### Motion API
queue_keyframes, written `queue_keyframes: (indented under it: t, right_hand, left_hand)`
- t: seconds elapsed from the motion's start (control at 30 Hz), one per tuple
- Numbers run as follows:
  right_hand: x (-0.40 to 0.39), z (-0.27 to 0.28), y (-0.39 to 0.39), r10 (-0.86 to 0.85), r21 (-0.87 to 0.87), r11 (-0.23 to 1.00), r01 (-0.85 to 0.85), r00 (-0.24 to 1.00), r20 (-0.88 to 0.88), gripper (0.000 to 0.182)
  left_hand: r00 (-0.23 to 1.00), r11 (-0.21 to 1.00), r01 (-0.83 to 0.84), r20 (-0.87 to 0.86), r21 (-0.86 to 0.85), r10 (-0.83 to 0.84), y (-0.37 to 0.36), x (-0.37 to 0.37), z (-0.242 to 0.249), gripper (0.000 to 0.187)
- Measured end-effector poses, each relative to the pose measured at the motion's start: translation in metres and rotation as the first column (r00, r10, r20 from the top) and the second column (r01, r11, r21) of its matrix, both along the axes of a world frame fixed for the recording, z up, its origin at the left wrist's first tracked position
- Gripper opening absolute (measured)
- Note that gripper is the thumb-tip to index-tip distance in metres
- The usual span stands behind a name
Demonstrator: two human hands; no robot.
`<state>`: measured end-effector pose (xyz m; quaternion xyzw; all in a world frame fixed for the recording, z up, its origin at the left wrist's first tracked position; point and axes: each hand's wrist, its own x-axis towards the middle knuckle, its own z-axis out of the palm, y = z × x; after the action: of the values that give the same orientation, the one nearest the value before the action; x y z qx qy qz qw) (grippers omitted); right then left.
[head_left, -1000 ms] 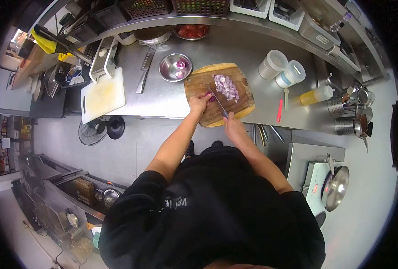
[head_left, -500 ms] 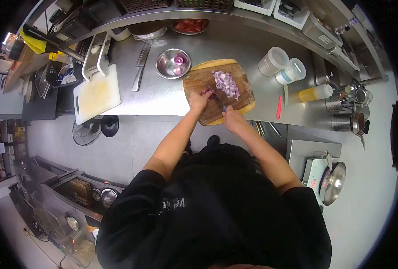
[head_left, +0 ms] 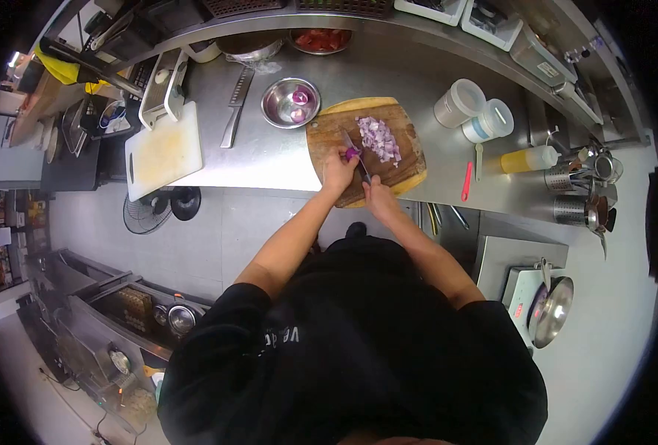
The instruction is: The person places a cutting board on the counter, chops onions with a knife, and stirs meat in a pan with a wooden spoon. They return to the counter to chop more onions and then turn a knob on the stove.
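A wooden cutting board (head_left: 410,141) lies at the counter's front edge. On its left half my left hand (head_left: 337,169) grips a piece of red onion (head_left: 352,153), fingers closed around it. My right hand (head_left: 377,196) is wrapped around the handle of a knife (head_left: 365,169), whose blade points up and left beside the onion piece. To the right of the blade is a pile of chopped red onion (head_left: 379,139). A steel bowl (head_left: 268,111) with peeled red onion pieces (head_left: 299,96) stands behind the board, to the left.
Left of the bowl lie a larger knife (head_left: 234,111) and a white cutting board (head_left: 173,152). Two white-lidded tubs (head_left: 458,102), a red-handled tool (head_left: 467,182) and a yellow squeeze bottle (head_left: 525,159) are to the right. A shelf (head_left: 284,22) runs along the back.
The knife blade has come to lie closer along the onion piece, and my left hand has shifted slightly right and down. The whole view has moved a little.
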<state>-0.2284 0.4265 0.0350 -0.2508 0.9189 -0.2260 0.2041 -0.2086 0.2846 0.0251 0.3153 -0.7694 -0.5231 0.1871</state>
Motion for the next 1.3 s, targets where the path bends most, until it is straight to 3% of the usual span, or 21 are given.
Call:
queue_keyframes:
  t: [0.1, 0.17, 0.23, 0.3, 0.37, 0.4, 0.43, 0.5, 0.57, 0.63, 0.73, 0.8, 0.83, 0.9, 1.0, 1.23, 1.3]
  right_hand:
    - [-0.008, 0.019, -0.001, 0.001, -0.066, 0.998, 0.001, 1.000, 0.024, 0.032]
    - [-0.014, 0.041, -0.002, -0.072, -0.123, 0.989, 0.078, 0.996, 0.052, 0.035]
    - [-0.027, 0.057, 0.007, -0.126, -0.177, 0.974, 0.140, 0.988, 0.086, 0.037]
    - [-0.041, 0.073, 0.020, -0.183, -0.230, 0.951, 0.206, 0.976, 0.118, 0.039]
    - [-0.051, 0.085, 0.036, -0.256, -0.232, 0.919, 0.317, 0.931, 0.260, 0.042]
    - [-0.057, 0.059, 0.044, -0.228, -0.300, 0.919, 0.256, 0.966, 0.126, 0.042]
    - [-0.055, 0.058, 0.047, -0.231, -0.302, 0.917, 0.260, 0.965, 0.128, 0.042]
    - [-0.050, 0.063, 0.049, -0.199, -0.285, 0.932, 0.221, 0.974, 0.107, 0.042]
    - [-0.043, 0.064, 0.051, -0.165, -0.260, 0.948, 0.185, 0.982, 0.096, 0.042]
    - [-0.040, 0.057, 0.054, -0.126, -0.233, 0.962, 0.145, 0.987, 0.098, 0.042]
    - [-0.034, 0.033, 0.051, -0.075, -0.163, 0.983, 0.089, 0.993, 0.086, 0.041]
    - [-0.028, 0.026, 0.048, -0.027, -0.112, 0.993, 0.023, 0.999, -0.030, 0.039]
    - [-0.027, 0.023, 0.049, -0.022, -0.113, 0.993, 0.018, 0.999, -0.029, 0.039]
    - [-0.024, 0.026, 0.046, -0.007, -0.024, 1.000, 0.006, 1.000, -0.022, 0.038]
    - [-0.020, 0.028, 0.044, 0.002, -0.029, 1.000, -0.004, 0.999, -0.045, 0.036]
    - [-0.019, 0.040, 0.042, 0.053, 0.017, 0.998, -0.053, 0.998, -0.032, 0.035]
    - [-0.019, 0.050, 0.042, 0.069, 0.081, 0.994, -0.070, 0.998, 0.013, 0.037]
  left_hand:
    - [0.997, 0.998, 0.054, 0.055, 0.017, -0.054, -0.012, -0.004, -0.007, 0.030]
    - [0.999, 0.913, 0.036, 0.003, -0.407, -0.038, -0.035, -0.007, -0.016, 0.028]
    - [0.993, 0.878, 0.092, 0.104, -0.470, -0.049, -0.049, -0.007, -0.004, 0.031]
    - [0.993, 0.708, 0.120, 0.084, -0.696, -0.085, -0.049, -0.011, 0.001, 0.039]
    - [0.985, 0.686, 0.163, 0.081, -0.709, -0.150, -0.023, -0.012, 0.012, 0.046]
    - [0.974, 0.733, 0.210, 0.075, -0.647, -0.213, -0.002, -0.009, 0.035, 0.047]
    - [0.959, 0.771, 0.259, 0.063, -0.582, -0.275, 0.012, -0.008, 0.047, 0.048]
    - [0.964, 0.794, 0.254, 0.077, -0.552, -0.254, 0.012, -0.015, 0.017, 0.044]
    - [0.973, 0.878, 0.215, 0.019, -0.427, -0.229, -0.001, -0.022, -0.002, 0.037]
    - [0.961, 0.946, 0.268, -0.019, -0.181, -0.276, -0.017, -0.023, 0.000, 0.034]
    - [0.915, 0.897, 0.403, 0.072, -0.178, -0.397, -0.041, -0.020, -0.023, 0.041]
    - [0.942, 0.666, 0.276, 0.057, -0.693, -0.331, -0.043, -0.016, -0.020, 0.045]
    - [0.943, 0.667, 0.273, 0.058, -0.693, -0.327, -0.040, -0.013, -0.020, 0.045]
    - [0.949, 0.781, 0.250, -0.014, -0.572, -0.314, -0.029, -0.010, -0.013, 0.040]
    - [0.924, 0.773, 0.351, 0.062, -0.529, -0.378, -0.025, -0.011, -0.006, 0.032]
    - [0.908, 0.732, 0.364, 0.043, -0.576, -0.417, -0.031, -0.014, -0.009, 0.026]
    - [0.909, 0.709, 0.386, 0.110, -0.591, -0.403, -0.029, -0.013, -0.004, 0.025]
